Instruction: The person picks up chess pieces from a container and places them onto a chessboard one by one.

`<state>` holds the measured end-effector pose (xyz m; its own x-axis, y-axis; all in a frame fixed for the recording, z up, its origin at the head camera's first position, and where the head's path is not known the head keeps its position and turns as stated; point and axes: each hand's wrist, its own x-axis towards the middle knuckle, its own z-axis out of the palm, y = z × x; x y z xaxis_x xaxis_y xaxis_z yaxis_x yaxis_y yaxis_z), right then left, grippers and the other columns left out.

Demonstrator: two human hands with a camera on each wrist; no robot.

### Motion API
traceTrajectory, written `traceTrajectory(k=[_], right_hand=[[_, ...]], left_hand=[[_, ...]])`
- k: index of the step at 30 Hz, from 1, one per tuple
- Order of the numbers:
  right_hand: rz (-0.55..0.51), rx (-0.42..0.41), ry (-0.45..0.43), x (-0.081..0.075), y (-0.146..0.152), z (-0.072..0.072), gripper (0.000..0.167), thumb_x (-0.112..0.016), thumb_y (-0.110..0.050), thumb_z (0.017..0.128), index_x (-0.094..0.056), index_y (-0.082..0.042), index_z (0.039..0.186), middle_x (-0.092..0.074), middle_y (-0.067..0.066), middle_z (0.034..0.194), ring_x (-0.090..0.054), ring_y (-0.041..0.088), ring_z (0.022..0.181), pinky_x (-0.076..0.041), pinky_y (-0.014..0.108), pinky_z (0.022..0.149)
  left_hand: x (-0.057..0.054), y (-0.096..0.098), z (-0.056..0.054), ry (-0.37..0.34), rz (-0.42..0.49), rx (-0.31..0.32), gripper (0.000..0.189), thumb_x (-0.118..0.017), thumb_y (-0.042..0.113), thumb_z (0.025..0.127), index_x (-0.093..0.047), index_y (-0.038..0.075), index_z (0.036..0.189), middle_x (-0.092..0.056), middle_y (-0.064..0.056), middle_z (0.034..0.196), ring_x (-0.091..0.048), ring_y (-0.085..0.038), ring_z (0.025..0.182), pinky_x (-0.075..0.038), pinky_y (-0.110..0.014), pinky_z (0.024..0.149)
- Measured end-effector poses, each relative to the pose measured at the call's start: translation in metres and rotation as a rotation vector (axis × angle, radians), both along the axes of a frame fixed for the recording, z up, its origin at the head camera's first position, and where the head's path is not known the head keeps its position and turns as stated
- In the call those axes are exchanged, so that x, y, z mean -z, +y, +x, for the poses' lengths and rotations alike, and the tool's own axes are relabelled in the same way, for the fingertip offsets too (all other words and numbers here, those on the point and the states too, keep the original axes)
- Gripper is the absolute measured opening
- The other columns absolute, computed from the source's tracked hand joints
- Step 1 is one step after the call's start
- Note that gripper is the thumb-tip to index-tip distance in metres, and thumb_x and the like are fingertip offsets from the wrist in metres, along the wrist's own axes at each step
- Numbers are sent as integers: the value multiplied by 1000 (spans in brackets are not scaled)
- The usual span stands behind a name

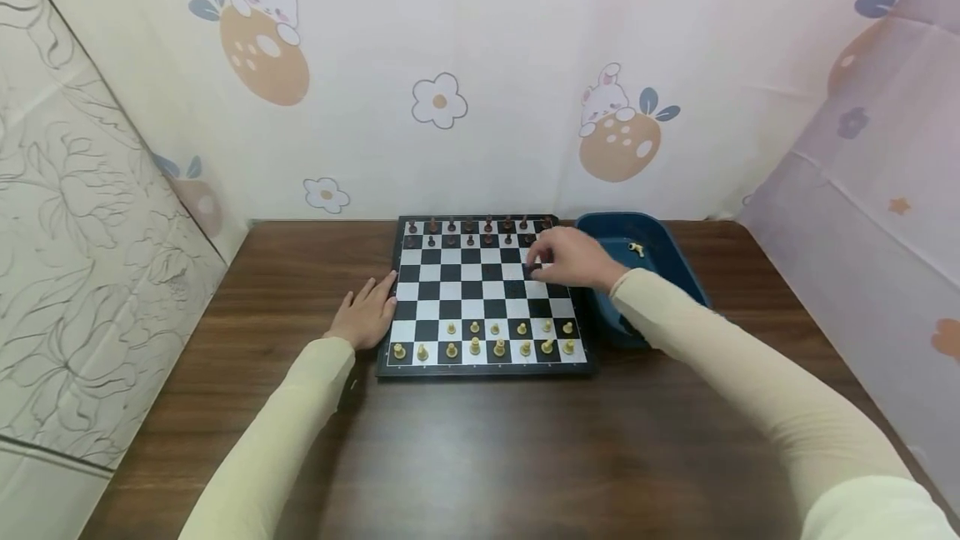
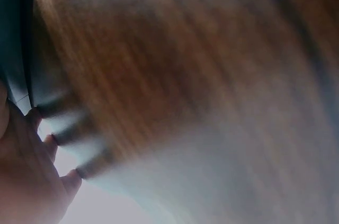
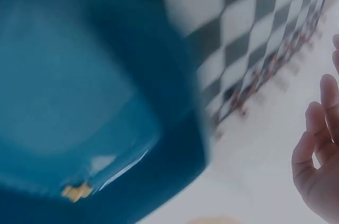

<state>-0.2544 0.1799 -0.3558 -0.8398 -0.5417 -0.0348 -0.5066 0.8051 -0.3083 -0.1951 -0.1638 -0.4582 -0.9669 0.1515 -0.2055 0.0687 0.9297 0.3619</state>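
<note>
My right hand (image 1: pixel 573 257) is over the right side of a black-and-white chessboard (image 1: pixel 471 290), thumb and forefinger pinching a small dark chess piece (image 1: pixel 529 270) between their tips. In the right wrist view several of its fingers (image 3: pixel 328 121) curve at the right edge; the piece is hidden there. My left hand (image 1: pixel 365 312) lies spread on the table, fingertips against the board's left edge. Dark reddish pieces (image 1: pixel 470 226) stand in two rows at the far side. Light yellow pieces (image 1: pixel 499 347) fill the near row, with several light pawns (image 1: pixel 522 328) in front of them.
A blue plastic tray (image 1: pixel 678 261) stands right of the board, under my right forearm. Light pieces (image 1: pixel 636 249) lie in it. The brown wooden table (image 1: pixel 480 457) stretches toward me. A patterned wall covering (image 1: pixel 517 148) rises behind the table.
</note>
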Motion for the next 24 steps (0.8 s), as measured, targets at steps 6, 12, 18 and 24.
traceTrajectory(k=[6,12,18,24], right_hand=[[64,135,88,-11,53,-22,16,-73,-15,80,-74,-10,95,-65,5,88,-55,22,79,-47,39,69],[110,193,154,-7,105,-44,21,-69,-14,79,-73,-4,97,-67,12,91,-57,27,79,-50,46,68],[178,230,160,12,132,-56,21,-72,-15,79,-73,-1,94,-68,16,91,-62,30,76,-52,50,68],[331,244,245,29,139,-57,14,-73,-15,79,-69,-3,71,-62,14,73,-54,34,76,-47,52,69]], left_hand=[[-1,-1,1,9,-5,1,56,-25,33,103,-13,12,154,-20,-11,157,-12,-33,144,-7,-60,111],[2,-1,4,19,1,0,56,-25,32,103,-15,12,154,-22,-11,156,-14,-34,143,-8,-60,111],[3,-2,5,15,10,-3,56,-25,33,103,-15,12,154,-22,-11,156,-14,-34,143,-8,-61,111],[0,-1,3,18,0,0,56,-25,34,103,-14,13,154,-20,-8,157,-13,-32,144,-7,-60,111]])
